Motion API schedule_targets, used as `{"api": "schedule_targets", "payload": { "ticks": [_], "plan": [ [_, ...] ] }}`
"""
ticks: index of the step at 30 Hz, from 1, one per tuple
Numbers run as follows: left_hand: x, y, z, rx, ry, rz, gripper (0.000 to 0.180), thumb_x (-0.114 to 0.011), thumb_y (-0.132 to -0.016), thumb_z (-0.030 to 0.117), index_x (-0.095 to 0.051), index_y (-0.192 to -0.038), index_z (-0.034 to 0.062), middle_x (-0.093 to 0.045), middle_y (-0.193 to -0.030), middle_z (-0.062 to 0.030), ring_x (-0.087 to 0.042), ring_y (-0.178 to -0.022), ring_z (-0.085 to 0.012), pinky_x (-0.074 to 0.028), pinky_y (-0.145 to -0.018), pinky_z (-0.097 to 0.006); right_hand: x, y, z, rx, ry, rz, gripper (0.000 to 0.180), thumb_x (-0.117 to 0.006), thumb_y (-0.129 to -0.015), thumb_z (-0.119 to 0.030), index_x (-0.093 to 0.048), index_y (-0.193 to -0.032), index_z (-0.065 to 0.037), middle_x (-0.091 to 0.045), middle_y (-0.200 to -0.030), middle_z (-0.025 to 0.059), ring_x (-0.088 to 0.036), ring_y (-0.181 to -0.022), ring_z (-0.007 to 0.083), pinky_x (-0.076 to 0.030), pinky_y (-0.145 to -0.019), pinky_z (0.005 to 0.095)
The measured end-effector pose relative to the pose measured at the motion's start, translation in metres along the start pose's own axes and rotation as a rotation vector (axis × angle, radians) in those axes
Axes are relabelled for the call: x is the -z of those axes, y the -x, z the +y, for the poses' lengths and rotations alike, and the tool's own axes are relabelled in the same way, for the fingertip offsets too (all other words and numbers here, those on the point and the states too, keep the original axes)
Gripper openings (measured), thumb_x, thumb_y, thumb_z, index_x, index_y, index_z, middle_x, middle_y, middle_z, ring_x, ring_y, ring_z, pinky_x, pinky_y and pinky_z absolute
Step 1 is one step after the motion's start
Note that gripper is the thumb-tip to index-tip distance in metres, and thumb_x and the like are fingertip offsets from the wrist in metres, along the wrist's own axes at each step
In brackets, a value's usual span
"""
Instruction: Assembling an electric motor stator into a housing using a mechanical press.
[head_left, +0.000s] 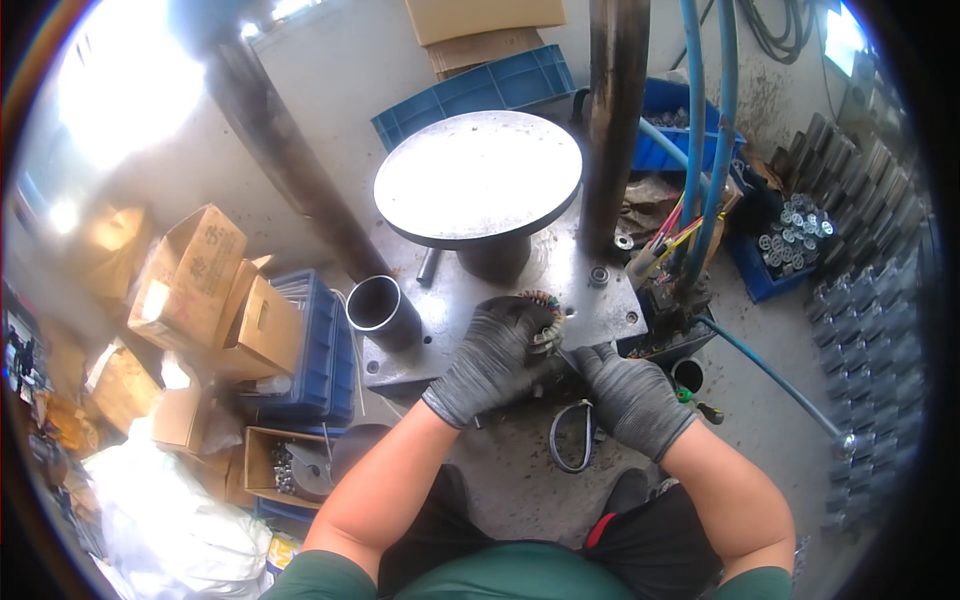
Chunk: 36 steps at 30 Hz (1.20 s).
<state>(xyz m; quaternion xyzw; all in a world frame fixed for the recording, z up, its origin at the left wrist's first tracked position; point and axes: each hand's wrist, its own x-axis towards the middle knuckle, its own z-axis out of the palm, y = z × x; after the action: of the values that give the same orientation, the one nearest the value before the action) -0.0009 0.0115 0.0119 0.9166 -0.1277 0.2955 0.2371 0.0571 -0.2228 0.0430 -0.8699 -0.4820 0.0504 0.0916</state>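
My left hand (493, 350), in a grey knit glove, is closed around a small ring-shaped part (546, 318) with coppery, greenish and pale segments along its curve; it may be a wound coil. The fingers hide its left side. My gloved right hand (632, 392) is close beside it on the right, fingers pressed together and pointing at the ring's lower edge. Something thin seems to be pinched in its fingertips, too small to name. Both hands are over the front edge of a metal machine base (455, 290). Behind them a round steel plate (480, 178) stands on a thick post.
An open metal tube (384, 312) stands at the base's left corner. Steel columns (612, 130) and blue hoses (722, 130) rise behind. Cardboard boxes (195, 275) and blue crates (322, 345) are stacked left. A blue bin (765, 265) of metal parts and stacked cylinders (870, 390) stand right. A black loop (571, 437) lies below.
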Motion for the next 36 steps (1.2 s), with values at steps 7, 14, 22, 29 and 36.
{"api": "schedule_targets", "payload": {
  "ticks": [7, 14, 22, 29, 36],
  "plan": [
    [-0.007, -0.003, -0.002, 0.080, 0.083, 0.011, 0.047, -0.097, -0.071, 0.026, -0.070, -0.103, 0.0035, -0.072, -0.103, -0.0216, -0.070, -0.096, -0.0437, -0.058, -0.088, -0.051, 0.008, -0.003, -0.006, -0.020, -0.050, -0.115, 0.044, -0.067, -0.087, -0.004, -0.057, -0.130, 0.000, -0.072, -0.108, 0.0241, -0.075, -0.089, 0.0415, -0.062, -0.075, 0.0501],
    [-0.004, -0.006, -0.003, 0.085, 0.061, 0.001, 0.043, -0.097, -0.070, 0.027, -0.071, -0.097, 0.0053, -0.069, -0.096, -0.0189, -0.069, -0.097, -0.0388, -0.057, -0.087, -0.048, 0.005, -0.003, -0.006, -0.036, -0.026, -0.089, 0.043, -0.067, -0.088, -0.004, -0.057, -0.129, -0.001, -0.073, -0.109, 0.0241, -0.076, -0.092, 0.0413, -0.062, -0.078, 0.0505],
    [-0.013, 0.002, -0.007, 0.249, 0.094, -0.062, 0.054, -0.097, -0.071, 0.040, -0.076, -0.103, 0.0021, -0.068, -0.112, -0.0218, -0.062, -0.112, -0.0418, -0.053, -0.100, -0.050, -0.001, -0.003, -0.002, -0.026, -0.022, -0.015, 0.037, -0.068, -0.089, -0.006, -0.060, -0.125, -0.002, -0.073, -0.110, 0.0238, -0.077, -0.092, 0.0408, -0.062, -0.078, 0.0509],
    [-0.008, 0.000, -0.007, 0.208, 0.130, -0.086, 0.052, -0.097, -0.073, 0.038, -0.074, -0.103, 0.0032, -0.069, -0.113, -0.0209, -0.064, -0.111, -0.0397, -0.053, -0.098, -0.051, 0.006, 0.001, -0.011, -0.061, -0.020, -0.024, 0.037, -0.067, -0.090, -0.007, -0.060, -0.126, -0.002, -0.072, -0.110, 0.0225, -0.076, -0.090, 0.0392, -0.062, -0.076, 0.0492],
    [-0.005, 0.003, -0.004, 0.109, 0.068, 0.007, 0.047, -0.096, -0.071, 0.026, -0.070, -0.104, 0.0053, -0.068, -0.108, -0.0174, -0.065, -0.107, -0.0381, -0.053, -0.096, -0.048, 0.005, -0.002, -0.008, 0.004, 0.017, -0.006, 0.036, -0.067, -0.090, -0.007, -0.061, -0.125, -0.001, -0.072, -0.109, 0.0210, -0.076, -0.090, 0.0383, -0.062, -0.075, 0.0481]
  ]
}}
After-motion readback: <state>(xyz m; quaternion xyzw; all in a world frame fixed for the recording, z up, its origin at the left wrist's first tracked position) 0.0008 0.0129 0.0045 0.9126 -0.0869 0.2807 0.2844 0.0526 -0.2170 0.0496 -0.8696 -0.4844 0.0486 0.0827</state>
